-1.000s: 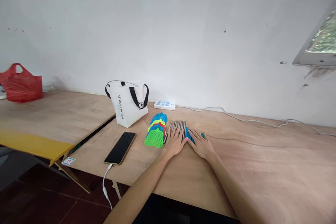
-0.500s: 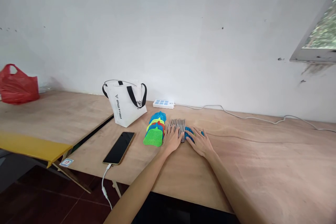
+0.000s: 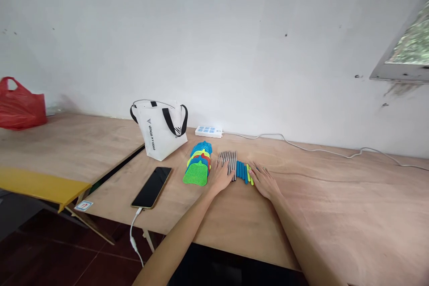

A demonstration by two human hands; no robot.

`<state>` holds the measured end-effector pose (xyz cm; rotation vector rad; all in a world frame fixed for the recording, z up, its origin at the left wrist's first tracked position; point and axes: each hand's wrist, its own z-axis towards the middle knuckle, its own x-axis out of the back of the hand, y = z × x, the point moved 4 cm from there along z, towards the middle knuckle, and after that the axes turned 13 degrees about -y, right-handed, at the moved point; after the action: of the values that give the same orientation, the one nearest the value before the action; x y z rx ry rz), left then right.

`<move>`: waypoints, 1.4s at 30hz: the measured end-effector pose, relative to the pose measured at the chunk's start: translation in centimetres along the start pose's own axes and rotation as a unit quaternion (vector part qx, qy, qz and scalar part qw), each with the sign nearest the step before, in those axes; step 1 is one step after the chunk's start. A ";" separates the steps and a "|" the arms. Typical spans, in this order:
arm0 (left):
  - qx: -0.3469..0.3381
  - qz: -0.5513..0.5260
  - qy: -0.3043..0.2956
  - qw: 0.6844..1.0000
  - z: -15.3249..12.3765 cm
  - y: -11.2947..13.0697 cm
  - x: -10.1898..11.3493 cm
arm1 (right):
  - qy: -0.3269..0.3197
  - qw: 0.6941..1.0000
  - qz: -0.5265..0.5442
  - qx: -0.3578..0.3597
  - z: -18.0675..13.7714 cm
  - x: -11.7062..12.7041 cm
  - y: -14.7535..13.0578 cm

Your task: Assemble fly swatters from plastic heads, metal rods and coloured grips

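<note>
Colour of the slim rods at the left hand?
The slim rods are silvery grey; best seen in the head view.

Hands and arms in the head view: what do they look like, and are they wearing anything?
They are human, not mechanical. The left hand and right hand are both ungloved, with slim fingers. The left forearm and right forearm are bare, with no sleeve, watch, cable or marking that I can make out.

A white bag (image 3: 157, 132) stands near a phone (image 3: 152, 187).
</note>
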<state>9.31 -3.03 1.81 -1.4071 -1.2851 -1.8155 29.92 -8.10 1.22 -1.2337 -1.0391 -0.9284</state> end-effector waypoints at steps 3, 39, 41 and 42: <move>-0.009 -0.006 -0.006 1.000 0.1 0.1 0.3 | 0.010 1.000 0.027 0.010 0.3 0.0 -0.1; -0.173 0.009 -0.006 0.985 -0.8 0.9 0.9 | 0.112 0.976 0.180 -0.039 -1.6 0.3 5.2; -0.175 0.007 -0.006 0.985 -0.7 0.9 1.1 | 0.113 0.978 0.173 -0.035 -1.6 0.3 5.1; -0.175 0.007 -0.005 0.985 -0.7 0.9 1.1 | 0.114 0.978 0.170 -0.034 -1.6 0.3 5.1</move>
<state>9.39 -3.90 3.16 -1.6008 -0.9902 -2.1010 35.03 -9.07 0.04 -1.2783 -0.5961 -0.8198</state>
